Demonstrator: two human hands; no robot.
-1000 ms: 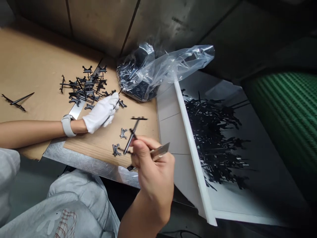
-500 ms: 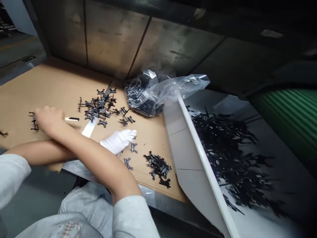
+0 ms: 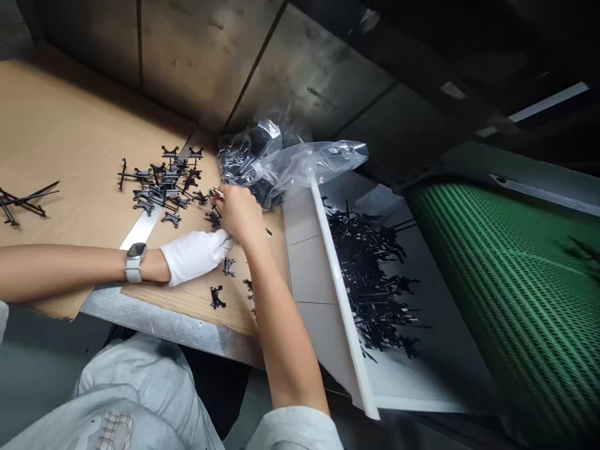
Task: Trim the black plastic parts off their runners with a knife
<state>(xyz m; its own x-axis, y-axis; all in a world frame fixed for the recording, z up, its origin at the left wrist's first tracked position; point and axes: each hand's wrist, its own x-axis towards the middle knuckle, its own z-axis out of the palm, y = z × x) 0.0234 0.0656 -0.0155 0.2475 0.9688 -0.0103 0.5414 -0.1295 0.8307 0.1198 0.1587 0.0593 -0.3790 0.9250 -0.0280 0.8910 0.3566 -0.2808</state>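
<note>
My left hand [image 3: 194, 256], in a white glove, reaches low over the cardboard, its fingers pressed together. Whatever they pinch is hidden. Just right of the fingertips lies a small black plastic part [image 3: 229, 267], and a second black part [image 3: 217, 297] lies below it. My right hand [image 3: 241, 215] is bare and closed around a slim white tool with a black end [image 3: 269, 232]; most of the tool is covered by the fingers. Its fingertips are beside a few black parts [image 3: 213, 219], above the gloved hand. Left of both hands spreads a loose pile of black plastic parts [image 3: 169, 184].
A clear plastic bag [image 3: 300, 165] of dark parts sits at the back. To the right, a white-walled bin [image 3: 344, 300] contains a heap of black parts [image 3: 370, 269], beside a green conveyor belt [image 3: 506, 281]. Long black pieces [image 3: 28, 201] lie at far left on the cardboard [image 3: 84, 137].
My right hand has swung from the far left, where it crossed over my left arm, to the right beside the gloved hand. The view has turned rightward, showing more green belt.
</note>
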